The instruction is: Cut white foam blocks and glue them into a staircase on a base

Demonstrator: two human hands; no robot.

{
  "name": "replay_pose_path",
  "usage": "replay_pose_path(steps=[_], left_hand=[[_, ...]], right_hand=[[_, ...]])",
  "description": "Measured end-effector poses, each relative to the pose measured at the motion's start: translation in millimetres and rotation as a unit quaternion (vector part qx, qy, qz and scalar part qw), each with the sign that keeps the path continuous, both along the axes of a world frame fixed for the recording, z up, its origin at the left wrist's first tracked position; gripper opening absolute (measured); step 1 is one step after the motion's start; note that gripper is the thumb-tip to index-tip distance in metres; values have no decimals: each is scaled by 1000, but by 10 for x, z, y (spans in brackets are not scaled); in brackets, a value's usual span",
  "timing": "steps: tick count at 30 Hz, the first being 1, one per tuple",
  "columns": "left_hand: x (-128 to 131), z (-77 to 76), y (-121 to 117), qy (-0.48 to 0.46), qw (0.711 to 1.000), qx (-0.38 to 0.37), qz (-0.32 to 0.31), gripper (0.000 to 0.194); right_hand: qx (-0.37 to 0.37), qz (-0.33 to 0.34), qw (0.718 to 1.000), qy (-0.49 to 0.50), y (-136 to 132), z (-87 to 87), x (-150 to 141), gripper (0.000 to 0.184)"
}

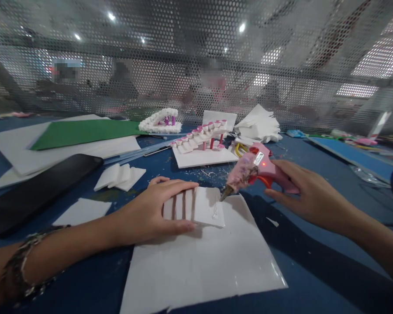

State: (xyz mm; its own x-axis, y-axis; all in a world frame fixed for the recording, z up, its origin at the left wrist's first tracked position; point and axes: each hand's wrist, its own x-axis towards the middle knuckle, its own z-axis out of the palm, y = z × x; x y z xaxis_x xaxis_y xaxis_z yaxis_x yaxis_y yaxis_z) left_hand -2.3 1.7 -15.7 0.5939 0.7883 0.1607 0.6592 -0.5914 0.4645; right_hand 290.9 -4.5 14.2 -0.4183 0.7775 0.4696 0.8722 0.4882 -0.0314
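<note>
My left hand [162, 207] grips a row of overlapping white foam squares [206, 207], thumb on the near side and fingers on the far side. The row rests on a white sheet [199, 270]. A clear line of glue [215, 211] shows on the rightmost square. My right hand [304, 192] is closed around the handle of a pink glue gun [245, 170]. Its nozzle points down and left, close to the right edge of that square; whether they touch I cannot tell. A red light glows on the gun's side.
Behind my hands stands a small staircase model [203, 135] on a white base. Loose white squares [119, 176] and a black phone [42, 192] lie at left. Green sheets [85, 133], clear glue sticks [140, 150] and a blue board [353, 159] are farther out. Perforated metal [196, 52] closes the back.
</note>
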Motion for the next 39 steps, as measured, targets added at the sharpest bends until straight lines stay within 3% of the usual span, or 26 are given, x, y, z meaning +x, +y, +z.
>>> replay_pose_path(steps=[9,18,24,31,39], left_hand=[[-6,33,-14,6,999,-28,19,62],[-2,19,-10,8,1000,-15,11,64],[-2,24,2,10,1000,-17,6,63],[6,24,-2,3,1000,-5,-2,61],[12,29,-9,10,1000,-12,14,61]], right_hand=[[-21,43,998,-32,29,-43,40,19],[53,10,995,-84,11,-34,4,32],[167,11,980,-112,-13,-15,29,42],[155,24,979,-133,20,-28,94,31],[161,-7,979,-126,16,-9,35,34]])
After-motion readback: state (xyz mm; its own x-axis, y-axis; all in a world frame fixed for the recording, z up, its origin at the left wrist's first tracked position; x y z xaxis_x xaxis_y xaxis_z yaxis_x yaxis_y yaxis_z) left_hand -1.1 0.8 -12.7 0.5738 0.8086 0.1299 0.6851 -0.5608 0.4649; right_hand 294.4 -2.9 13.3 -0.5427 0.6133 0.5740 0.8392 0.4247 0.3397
